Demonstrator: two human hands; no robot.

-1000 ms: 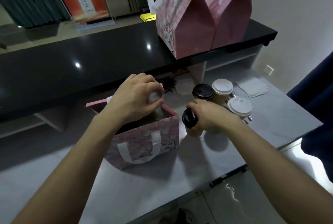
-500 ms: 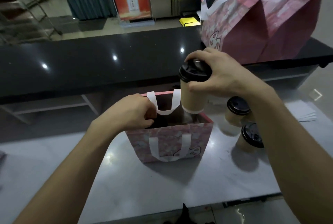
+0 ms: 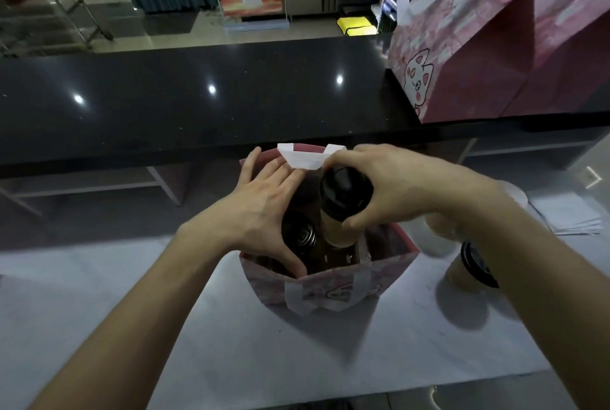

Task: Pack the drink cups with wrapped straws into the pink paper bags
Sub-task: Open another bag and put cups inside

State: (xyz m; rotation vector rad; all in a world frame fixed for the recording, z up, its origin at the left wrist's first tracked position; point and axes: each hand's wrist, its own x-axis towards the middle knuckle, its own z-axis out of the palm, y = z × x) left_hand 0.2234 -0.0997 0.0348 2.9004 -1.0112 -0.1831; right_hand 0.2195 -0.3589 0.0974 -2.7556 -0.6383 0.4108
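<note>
**op_remote:** ok so here's where I'm at. My right hand (image 3: pixel 392 188) has the cup (image 3: pixel 343 208), fingers and thumb curled round it just under the black lid, gripping from the right side. The cup stands upright, long axis basically vertical, bottom already dipped inside the open pink bag (image 3: pixel 330 287) on the white worktop (image 3: pixel 231 343). My left hand (image 3: pixel 260 208) isn't holding anything, fingers straight and spread, palm over the left part of the bag's opening, thumb down at the near rim

**cuppa_lurker:** is there already one in there?

**op_remote:** yep, a second black-lidded cup (image 3: pixel 298 234) sits low in the bag, just left of the one I'm holding and partly under my left hand. There looks to be a cardboard divider (image 3: pixel 343 258) too, so I reckon the move is straight down, keeping the cup right of the seated one

**cuppa_lurker:** straws?

**op_remote:** can't see any from here. Another cup (image 3: pixel 472 267) waits just right of the bag, behind my right forearm. Two filled pink bags (image 3: pixel 478 56) are on the far black counter (image 3: pixel 198 96), well apart from all this
</note>
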